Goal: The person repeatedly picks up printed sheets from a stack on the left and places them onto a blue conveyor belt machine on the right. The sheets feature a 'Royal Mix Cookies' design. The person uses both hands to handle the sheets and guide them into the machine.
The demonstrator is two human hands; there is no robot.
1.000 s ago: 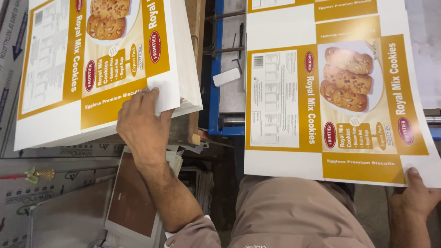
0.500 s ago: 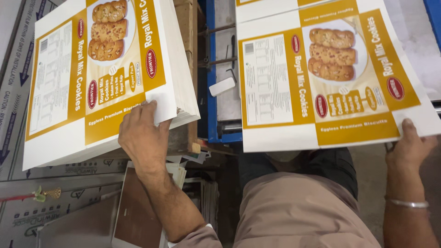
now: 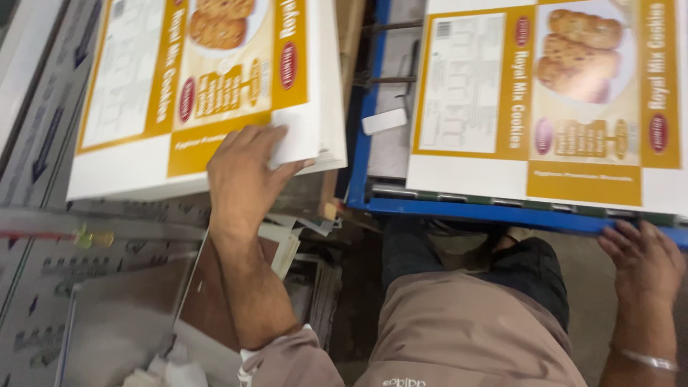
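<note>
I see two printed cookie cartons: my left hand (image 3: 247, 175) pinches the near corner of the left carton stack (image 3: 193, 107), fingers curled over its white edge. The right carton sheet (image 3: 545, 100) lies flat on the blue-framed tabletop (image 3: 459, 210), my right hand (image 3: 645, 261) touching that frame's edge, whether gripping I cannot tell

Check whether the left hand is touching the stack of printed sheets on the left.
Touching. The head view shows the left hand with fingers lying on the near corner of the stack of printed sheets.
</note>
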